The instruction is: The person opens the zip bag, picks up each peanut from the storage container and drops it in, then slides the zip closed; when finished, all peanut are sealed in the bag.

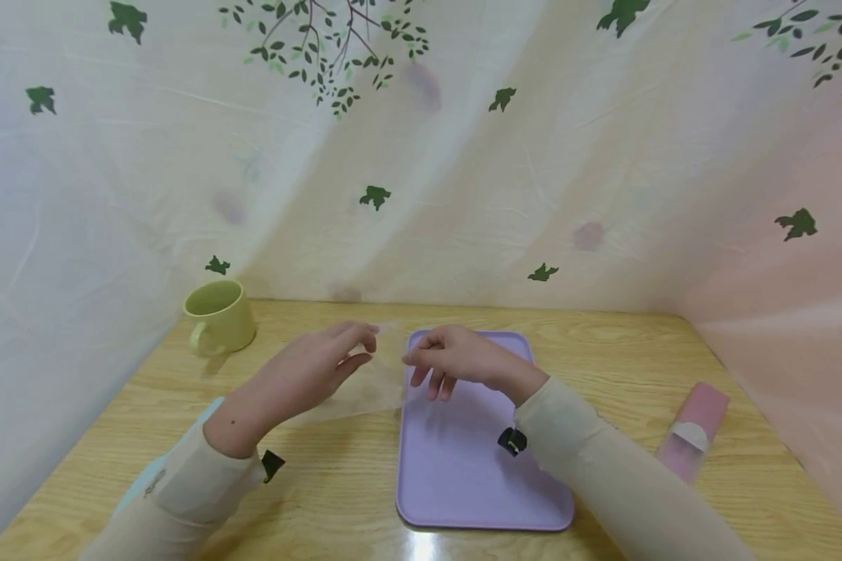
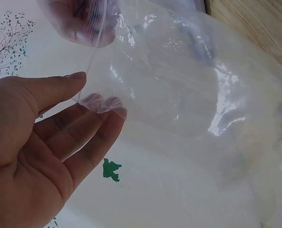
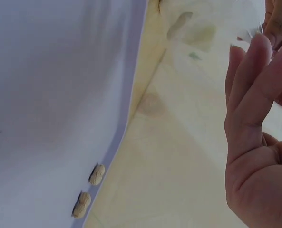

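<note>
A clear zip-lock bag [image 2: 179, 95] hangs between both hands, beside and partly over the left edge of the purple tray [image 1: 477, 467]. My left hand [image 1: 316, 366] holds a corner of the bag's opening, thumb on one side and fingertips behind the film. At the zip strip, my right hand [image 1: 456, 358] pinches the other end of the opening above the tray; the left wrist view shows those fingers [image 2: 76, 23] through the plastic. Two peanuts in shells, one peanut [image 3: 97, 175] and another peanut [image 3: 82, 205], lie by the tray's edge in the right wrist view.
A green mug [image 1: 221, 319] stands at the back left. Something light blue [image 1: 147, 475] lies partly hidden under the left forearm. A pink packet [image 1: 698, 425] is beyond the right sleeve. A patterned curtain [image 1: 449, 195] surrounds the wooden table [image 1: 603, 351].
</note>
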Tool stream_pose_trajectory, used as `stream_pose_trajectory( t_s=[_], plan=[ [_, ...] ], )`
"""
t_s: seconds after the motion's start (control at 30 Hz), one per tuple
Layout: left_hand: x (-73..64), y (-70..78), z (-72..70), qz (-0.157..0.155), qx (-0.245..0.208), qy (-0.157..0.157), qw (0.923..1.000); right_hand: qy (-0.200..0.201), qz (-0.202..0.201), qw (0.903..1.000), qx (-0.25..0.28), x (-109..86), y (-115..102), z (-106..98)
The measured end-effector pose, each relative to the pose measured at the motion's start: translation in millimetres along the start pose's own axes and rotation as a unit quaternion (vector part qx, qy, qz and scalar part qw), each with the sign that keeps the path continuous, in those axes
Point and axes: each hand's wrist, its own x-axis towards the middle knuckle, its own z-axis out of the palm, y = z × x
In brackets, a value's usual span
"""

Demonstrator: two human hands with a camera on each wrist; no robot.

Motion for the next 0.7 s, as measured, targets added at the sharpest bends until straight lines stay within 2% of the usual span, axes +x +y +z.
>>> stream_pose_trajectory(
  t_s=[0.17,0.3,0.43,0.7],
  plan=[
    [-0.4,0.2,-1.3,-0.012,-0.002,-0.01,0.9999,0.09,0.015,0.9958,0.007,2.1,-1.9,-7.5],
    [0.1,0.7,-2.4,-0.018,-0.003,-0.018,0.9997,0.145,0.021,0.9889,-0.025,7.8,3.3,-16.8],
    [0.7,1.2,-3.0,-0.021,-0.002,-0.021,0.9996,0.159,0.026,0.985,-0.063,14.8,12.3,-29.2],
    [0.8,1.2,-1.2,-0.008,0.003,-0.011,0.9999,0.154,0.059,0.9809,-0.103,35.0,34.7,-49.9]
  ],
)
